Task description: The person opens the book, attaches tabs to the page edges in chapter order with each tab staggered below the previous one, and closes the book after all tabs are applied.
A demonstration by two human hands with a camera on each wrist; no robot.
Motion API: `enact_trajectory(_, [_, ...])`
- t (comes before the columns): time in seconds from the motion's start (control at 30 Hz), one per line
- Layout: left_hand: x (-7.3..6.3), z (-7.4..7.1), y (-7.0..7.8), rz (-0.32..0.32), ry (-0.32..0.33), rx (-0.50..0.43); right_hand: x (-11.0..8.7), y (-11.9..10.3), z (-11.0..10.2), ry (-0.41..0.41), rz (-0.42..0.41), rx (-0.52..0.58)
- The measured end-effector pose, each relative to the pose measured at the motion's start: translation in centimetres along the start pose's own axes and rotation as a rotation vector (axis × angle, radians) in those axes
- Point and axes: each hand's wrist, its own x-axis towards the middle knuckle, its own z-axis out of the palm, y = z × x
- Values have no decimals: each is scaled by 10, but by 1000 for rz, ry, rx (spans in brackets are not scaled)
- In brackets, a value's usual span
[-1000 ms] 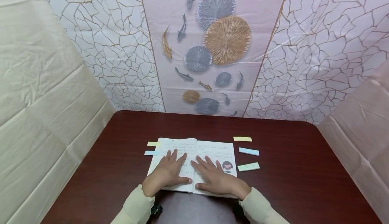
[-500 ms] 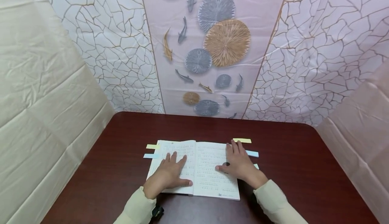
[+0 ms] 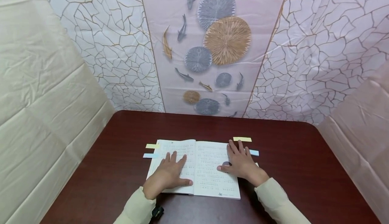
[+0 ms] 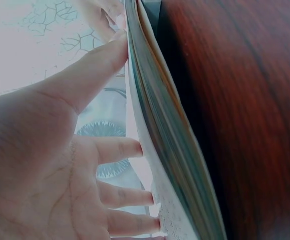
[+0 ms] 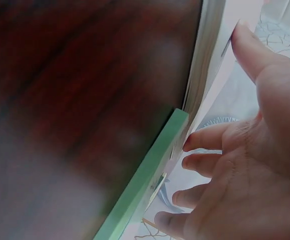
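An open book (image 3: 209,185) with printed pages lies on the table. My left hand (image 3: 168,173) rests on its left page, fingers spread, thumb near the spine. At the right page's outer edge is my right hand (image 3: 244,165), also spread, its thumb touching the page and partly covering a small printed picture. A yellow sticky tab (image 3: 152,146) and a blue sticky tab (image 3: 149,155) stick out from the left edge. Beyond my right hand lie a yellow sticky-note pad (image 3: 242,139) and a partly hidden blue pad (image 3: 254,152). A green sticky-note pad (image 5: 145,175) shows beside the right fingers.
The dark red-brown table (image 3: 304,170) extends around the book. Patterned cloth (image 3: 226,42) hangs behind its far edge, and pale cloth walls (image 3: 45,109) stand at both sides. A dark wrist device (image 3: 157,212) sits under the left sleeve.
My right hand has moved right from beside the spine to the page's outer edge, covering most of the green pad in the head view. My left hand stays on the left page.
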Motion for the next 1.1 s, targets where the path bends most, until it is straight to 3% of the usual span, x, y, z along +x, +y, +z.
enact_trajectory(0.27, [-1,-1,0,6,5,2,-4,-4,-1,8,-8,45])
enact_trajectory(0.4, [-2,-2,1,7,9,5,-7,-6,2,66,-22,71])
enact_trajectory(0.63, [-3,-2,1,2,9,7,-15,-17,-2,220,-14,214])
enact_trajectory(0.77, [-3,-2,1,-1,13,2,-18,-19,-13,267,59,453])
enact_trajectory(0.93, [-3,2,3,3,38,16,-23,-20,-21,234,160,799])
enact_trajectory(1.1, [-6,6,14,104,87,41,-29,-22,-18,206,230,1120])
